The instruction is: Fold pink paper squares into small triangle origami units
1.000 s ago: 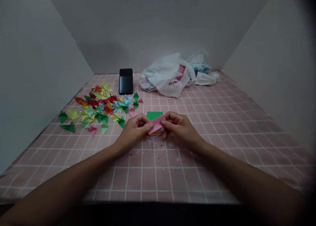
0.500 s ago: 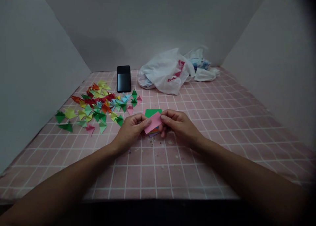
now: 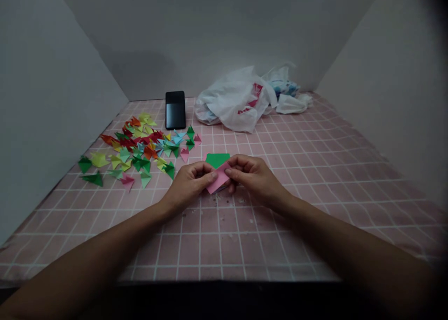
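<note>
A small piece of pink paper (image 3: 216, 183) is held between my two hands, tilted, with its lower left corner pointing down. My left hand (image 3: 191, 180) pinches its left side between thumb and fingers. The right side is pinched by my right hand (image 3: 250, 173), thumb on top and fingertips curled underneath. Just behind it, a green sheet (image 3: 217, 159) tops a stack of coloured paper lying on the cloth; the pink paper and my fingers hide much of the stack.
Many folded paper pieces (image 3: 140, 163) in several colours lie spread at the left. A black phone (image 3: 175, 117) lies behind them. White plastic bags (image 3: 231, 100) sit at the back near the wall. Small specks (image 3: 241, 200) dot the pink checked tablecloth (image 3: 224, 252).
The pink paper has shifted slightly down toward me and its upper edge sits lower, showing more of the green sheet. Both hands keep their pinch; my left thumb has moved slightly right.
</note>
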Available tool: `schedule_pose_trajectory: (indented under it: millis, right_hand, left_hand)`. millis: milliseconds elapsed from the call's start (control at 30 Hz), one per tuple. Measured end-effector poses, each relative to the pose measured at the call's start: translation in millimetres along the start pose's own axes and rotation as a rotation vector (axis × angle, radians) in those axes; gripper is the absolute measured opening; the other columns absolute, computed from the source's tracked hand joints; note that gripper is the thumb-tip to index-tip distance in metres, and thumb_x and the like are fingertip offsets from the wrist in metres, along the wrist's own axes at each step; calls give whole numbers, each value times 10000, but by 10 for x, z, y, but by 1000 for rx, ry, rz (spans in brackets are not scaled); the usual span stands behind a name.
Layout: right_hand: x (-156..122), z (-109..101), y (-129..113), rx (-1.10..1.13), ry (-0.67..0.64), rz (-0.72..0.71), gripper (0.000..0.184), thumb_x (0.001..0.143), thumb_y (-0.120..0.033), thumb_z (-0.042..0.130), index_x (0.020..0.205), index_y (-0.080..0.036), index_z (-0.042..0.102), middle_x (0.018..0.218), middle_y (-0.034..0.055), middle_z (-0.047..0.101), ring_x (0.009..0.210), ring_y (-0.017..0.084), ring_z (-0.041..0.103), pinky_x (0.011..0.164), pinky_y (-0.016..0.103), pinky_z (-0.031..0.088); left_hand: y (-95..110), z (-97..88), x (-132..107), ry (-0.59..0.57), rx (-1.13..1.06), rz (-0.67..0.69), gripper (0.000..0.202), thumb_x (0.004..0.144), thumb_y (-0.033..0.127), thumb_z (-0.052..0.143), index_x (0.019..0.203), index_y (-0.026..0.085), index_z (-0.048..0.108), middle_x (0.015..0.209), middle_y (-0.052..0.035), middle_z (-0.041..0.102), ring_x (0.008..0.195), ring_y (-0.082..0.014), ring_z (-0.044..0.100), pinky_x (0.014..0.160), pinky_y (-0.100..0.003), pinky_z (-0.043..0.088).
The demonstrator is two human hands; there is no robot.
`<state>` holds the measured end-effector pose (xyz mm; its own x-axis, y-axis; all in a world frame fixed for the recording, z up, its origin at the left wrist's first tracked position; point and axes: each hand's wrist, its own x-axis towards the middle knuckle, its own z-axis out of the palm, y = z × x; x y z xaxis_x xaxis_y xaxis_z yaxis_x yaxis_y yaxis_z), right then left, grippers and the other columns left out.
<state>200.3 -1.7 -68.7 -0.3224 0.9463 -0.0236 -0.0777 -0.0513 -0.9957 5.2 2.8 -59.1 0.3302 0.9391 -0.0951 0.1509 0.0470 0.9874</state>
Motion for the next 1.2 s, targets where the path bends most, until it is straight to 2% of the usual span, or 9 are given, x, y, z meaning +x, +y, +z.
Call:
schedule_pose_trajectory:
  millis: [167,333,500,767,967,1200]
  right_hand:
    - [-9,18,-2,68,-4,-65,172,809,-287,728,954,-200,695,713,-30,685,540,106,637,550,245,523]
    - [-21,12,-15,70,13,-91,74,792,-231,710,853,-199,739,697,-26,689,570,107,648,586,254,537]
    - [-37,11,-72,66,2,-116,91,775,-186,681,789,-208,768,696,-18,707,564,108,650,585,255,547]
    - [-36,-26,-95,-240,-5,-296,175,780,-127,623,817,-184,784,758,10,735,611,116,656,581,240,530]
    - [-41,-23,-71,-230,-19,-288,172,798,-134,613,826,-179,776,747,8,720,589,109,649,567,240,531]
    - [-24,-13,-22,-145,-42,-234,125,820,-161,650,883,-179,755,804,4,717,631,105,676,606,241,555]
  left_hand:
    - [15,17,-13,7,-126,-47,257,747,379,747,725,166,604,617,30,567,535,-89,469,525,-217,342]
    - [-22,34,-18,-3,-280,-114,230,757,343,746,724,163,606,631,23,572,549,-87,485,542,-216,356]
    - [-62,44,-9,-37,-385,-140,201,762,324,747,750,153,642,673,-10,609,596,-108,520,563,-232,365]
    - [-47,44,8,-29,-412,-180,250,714,354,789,750,138,667,642,3,594,556,-95,505,538,-222,399]
    - [-54,40,11,-36,-384,-150,340,730,447,816,723,145,661,636,1,587,552,-99,498,519,-227,384]
    - [-96,20,15,2,-344,-117,321,740,427,830,746,146,674,668,-3,616,593,-98,513,571,-227,370]
